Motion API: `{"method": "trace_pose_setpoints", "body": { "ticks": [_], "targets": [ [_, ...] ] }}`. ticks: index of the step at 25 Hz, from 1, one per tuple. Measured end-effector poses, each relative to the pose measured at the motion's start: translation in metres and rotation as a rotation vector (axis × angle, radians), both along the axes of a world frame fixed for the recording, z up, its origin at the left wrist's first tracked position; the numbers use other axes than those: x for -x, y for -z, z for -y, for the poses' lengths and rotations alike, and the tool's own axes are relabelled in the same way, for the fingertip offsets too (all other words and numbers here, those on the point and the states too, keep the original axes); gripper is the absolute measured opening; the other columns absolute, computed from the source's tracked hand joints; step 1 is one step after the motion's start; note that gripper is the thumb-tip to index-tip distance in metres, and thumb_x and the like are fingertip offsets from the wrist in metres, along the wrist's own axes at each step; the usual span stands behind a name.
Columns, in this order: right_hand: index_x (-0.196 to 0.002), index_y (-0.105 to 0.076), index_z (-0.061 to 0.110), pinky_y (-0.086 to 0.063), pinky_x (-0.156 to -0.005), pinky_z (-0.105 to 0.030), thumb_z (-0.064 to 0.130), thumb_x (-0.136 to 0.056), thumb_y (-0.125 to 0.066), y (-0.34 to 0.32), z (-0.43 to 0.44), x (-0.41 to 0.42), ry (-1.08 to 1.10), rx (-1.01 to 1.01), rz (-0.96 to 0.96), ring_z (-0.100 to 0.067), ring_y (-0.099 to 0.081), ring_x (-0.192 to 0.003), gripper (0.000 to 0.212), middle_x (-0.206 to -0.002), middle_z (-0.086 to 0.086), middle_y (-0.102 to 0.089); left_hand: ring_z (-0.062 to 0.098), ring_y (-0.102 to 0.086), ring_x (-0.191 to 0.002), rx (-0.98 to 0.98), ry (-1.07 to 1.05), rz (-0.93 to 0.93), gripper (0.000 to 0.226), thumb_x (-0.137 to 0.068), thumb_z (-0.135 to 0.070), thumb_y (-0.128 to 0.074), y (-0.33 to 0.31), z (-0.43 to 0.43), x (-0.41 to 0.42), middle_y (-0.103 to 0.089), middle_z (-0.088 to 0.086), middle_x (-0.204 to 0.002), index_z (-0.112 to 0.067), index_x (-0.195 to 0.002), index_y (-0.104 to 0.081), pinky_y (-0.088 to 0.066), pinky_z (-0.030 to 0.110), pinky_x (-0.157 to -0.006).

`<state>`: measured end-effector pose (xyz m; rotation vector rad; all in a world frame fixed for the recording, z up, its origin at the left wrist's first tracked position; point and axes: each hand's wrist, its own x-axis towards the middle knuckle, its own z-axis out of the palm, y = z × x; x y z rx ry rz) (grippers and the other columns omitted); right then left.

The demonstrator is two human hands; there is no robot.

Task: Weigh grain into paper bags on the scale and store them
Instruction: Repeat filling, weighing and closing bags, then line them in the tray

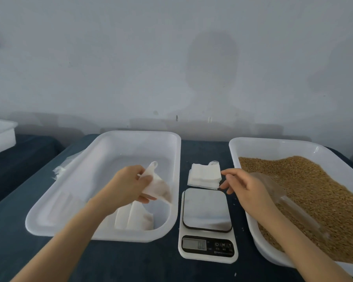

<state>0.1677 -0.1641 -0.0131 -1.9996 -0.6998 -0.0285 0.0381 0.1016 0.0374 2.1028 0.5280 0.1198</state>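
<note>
Where the dark blue table meets the pale wall, two white trays are set side by side with a scale between them. The right tray is largely covered with brown grain, heaped higher toward its far and right sides. A translucent scoop is seen lying on the grain just beside the right wrist; whether it is touched cannot be told through the blur. The left tray is mostly bare, and two filled bags are laid flat in its near right corner. A third white tray is partly seen at the far left edge, well apart from the rest. The scale's shiny platform carries nothing, and the digits on its display are too blurred to be read.

The left hand is held above the left tray, its fingers and thumb closed round a paper bag, through which a brownish filling shows. The bag is tilted, with a string loop at its upper end. The right hand is held loose and empty, its fingers stretched toward a stack of flat empty bags lying just behind the scale. The fingertips are at the stack's right edge; contact cannot be confirmed.
</note>
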Motion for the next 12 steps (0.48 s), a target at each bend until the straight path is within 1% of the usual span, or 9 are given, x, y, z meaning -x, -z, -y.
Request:
{"method": "trace_pose_setpoints", "body": {
  "ticks": [1,2,4,7,8,9,10,11,12],
  "targets": [
    [-0.104,-0.059,0.032,-0.043,-0.065,-0.005,0.027,-0.096,-0.048,0.000,0.000,0.000,0.003,-0.002,0.010,0.002,-0.061,-0.071,0.015,-0.080,0.020,-0.068,0.016,-0.071,-0.062,-0.015,-0.008,-0.042,0.016,-0.097,-0.024,-0.050,0.006,-0.003,0.003,-0.068,0.003,-0.083,-0.013,-0.090,-0.059,-0.058,0.028,-0.060],
    [-0.104,-0.059,0.032,-0.042,-0.064,-0.005,0.026,-0.096,-0.048,0.000,0.000,0.001,0.004,-0.003,0.020,0.003,-0.061,-0.071,0.015,-0.079,0.020,-0.068,0.015,-0.071,-0.062,-0.070,-0.009,-0.091,0.017,-0.097,-0.025,-0.049,0.013,-0.005,0.005,-0.067,0.005,-0.086,-0.013,-0.090,-0.058,-0.060,0.032,-0.064],
    [-0.104,-0.060,0.032,-0.043,-0.063,-0.005,0.026,-0.096,-0.047,0.001,0.000,0.001,0.007,-0.003,0.027,0.002,-0.061,-0.071,0.016,-0.077,0.018,-0.068,0.016,-0.070,-0.062,-0.131,-0.008,-0.164,0.020,-0.097,-0.027,-0.047,0.022,-0.006,0.008,-0.064,0.007,-0.089,-0.013,-0.089,-0.057,-0.060,0.036,-0.068],
    [-0.105,-0.059,0.032,-0.044,-0.065,-0.005,0.026,-0.096,-0.047,0.002,0.003,0.000,0.031,0.019,0.020,0.003,-0.061,-0.073,0.016,-0.077,0.014,-0.068,0.018,-0.071,-0.063,-0.055,0.019,-0.273,0.029,-0.097,-0.034,-0.043,0.031,0.000,0.011,-0.066,0.008,-0.089,-0.010,-0.089,-0.056,-0.058,0.035,-0.071],
    [-0.106,-0.059,0.032,-0.044,-0.066,-0.005,0.026,-0.096,-0.047,0.002,0.003,0.000,0.035,0.029,0.016,0.003,-0.061,-0.073,0.016,-0.077,0.014,-0.068,0.018,-0.071,-0.066,-0.085,0.046,-0.324,0.029,-0.097,-0.035,-0.041,0.034,0.003,0.011,-0.067,0.006,-0.088,-0.011,-0.088,-0.056,-0.057,0.033,-0.073],
    [-0.106,-0.059,0.032,-0.044,-0.066,-0.005,0.026,-0.096,-0.047,0.002,0.003,0.000,0.034,0.037,0.013,0.003,-0.061,-0.073,0.016,-0.078,0.014,-0.068,0.016,-0.070,-0.069,-0.157,0.073,-0.367,0.028,-0.096,-0.033,-0.039,0.039,0.004,0.012,-0.067,0.003,-0.087,-0.013,-0.087,-0.055,-0.056,0.029,-0.073],
    [-0.106,-0.058,0.033,-0.044,-0.065,-0.005,0.026,-0.096,-0.047,0.002,0.003,0.000,0.034,0.041,0.012,0.004,-0.061,-0.073,0.016,-0.078,0.015,-0.068,0.015,-0.067,-0.072,-0.226,0.091,-0.402,0.024,-0.095,-0.030,-0.038,0.042,0.004,0.012,-0.066,0.001,-0.086,-0.014,-0.086,-0.054,-0.053,0.024,-0.069],
    [-0.105,-0.058,0.033,-0.044,-0.065,-0.005,0.026,-0.096,-0.047,0.002,0.002,0.000,0.034,0.041,0.010,0.004,-0.061,-0.073,0.016,-0.077,0.015,-0.068,0.015,-0.064,-0.075,-0.285,0.107,-0.433,0.020,-0.094,-0.026,-0.037,0.045,0.003,0.013,-0.064,0.001,-0.087,-0.015,-0.088,-0.053,-0.050,0.022,-0.066],
    [-0.105,-0.058,0.033,-0.044,-0.065,-0.005,0.026,-0.096,-0.047,0.002,0.002,0.001,0.034,0.043,0.010,0.004,-0.061,-0.073,0.016,-0.077,0.015,-0.067,0.017,-0.063,-0.079,-0.298,0.118,-0.458,0.016,-0.092,-0.022,-0.038,0.045,0.002,0.013,-0.063,0.002,-0.091,-0.016,-0.094,-0.052,-0.051,0.024,-0.066]
  ]
}}
